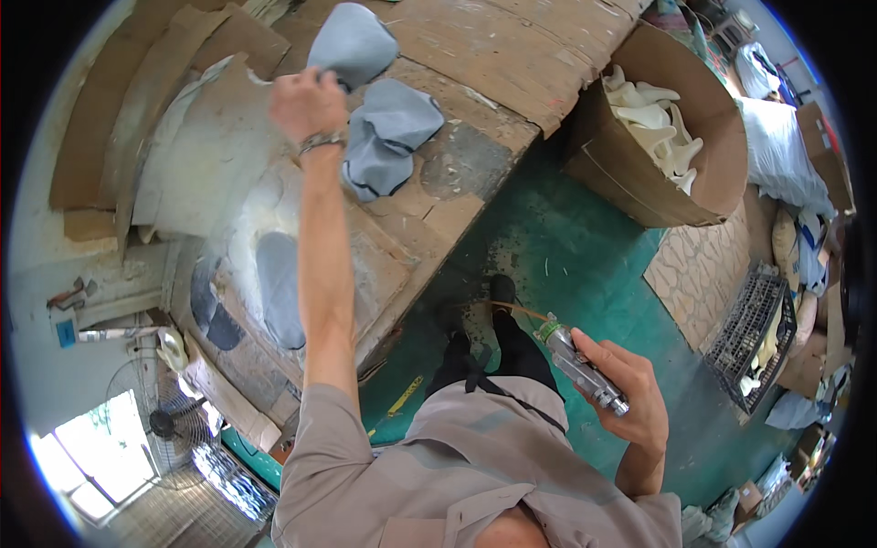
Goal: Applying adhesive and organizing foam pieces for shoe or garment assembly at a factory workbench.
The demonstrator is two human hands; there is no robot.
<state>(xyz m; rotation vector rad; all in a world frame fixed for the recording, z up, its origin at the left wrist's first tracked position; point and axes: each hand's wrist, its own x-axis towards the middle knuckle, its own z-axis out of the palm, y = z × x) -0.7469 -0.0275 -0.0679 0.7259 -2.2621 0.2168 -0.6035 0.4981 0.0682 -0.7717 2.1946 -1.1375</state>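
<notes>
My left hand (309, 105), with a bracelet at its wrist, reaches over the workbench. Its curled fingers close on the lower edge of a rounded grey fabric piece (354, 44). Just below that lie more curved grey fabric pieces (388, 132), bunched together. A flat, long grey piece (279, 288) rests on the whitish, stained part of the bench beside my left forearm. Low on the right, away from the bench, my right hand (630, 384) is wrapped round a silver metal cylindrical tool (585, 367). A thin brownish line runs leftward from its greenish end.
The bench (484, 46) is covered with worn cardboard. Right of it stands a big cardboard drum (630, 178) holding cream-coloured shaped pieces (653, 119). Farther right is a black plastic crate (749, 333) near bags and boxes. A fan (163, 422) stands at the lower left.
</notes>
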